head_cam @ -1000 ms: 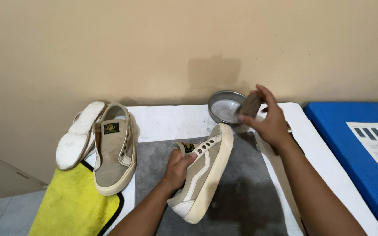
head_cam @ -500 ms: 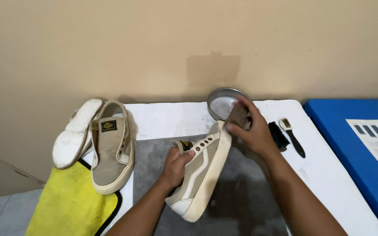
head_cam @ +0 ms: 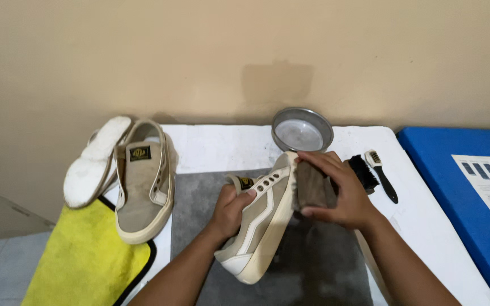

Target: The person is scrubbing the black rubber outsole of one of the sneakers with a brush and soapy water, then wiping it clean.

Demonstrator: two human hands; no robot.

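A beige sneaker (head_cam: pixel 259 226) with white stripes and a white sole lies tilted on its side over a grey mat (head_cam: pixel 313 266). My left hand (head_cam: pixel 232 208) grips it at the opening near the tongue. My right hand (head_cam: pixel 336 190) holds a brown brush block (head_cam: pixel 312 187) pressed against the sneaker's side near the eyelets.
A second beige shoe (head_cam: pixel 143 181) and a white insole (head_cam: pixel 92 161) rest at the left, partly on a yellow cloth (head_cam: pixel 80 260). A round metal bowl (head_cam: pixel 302 128) stands at the back of the white table (head_cam: pixel 222 144). Two small black brushes (head_cam: pixel 376 173) lie at right, beside a blue surface (head_cam: pixel 460 187) with a paper sheet.
My right hand has come away from the metal bowl and down to the sneaker's side with the brown brush. The two black brushes are now uncovered.
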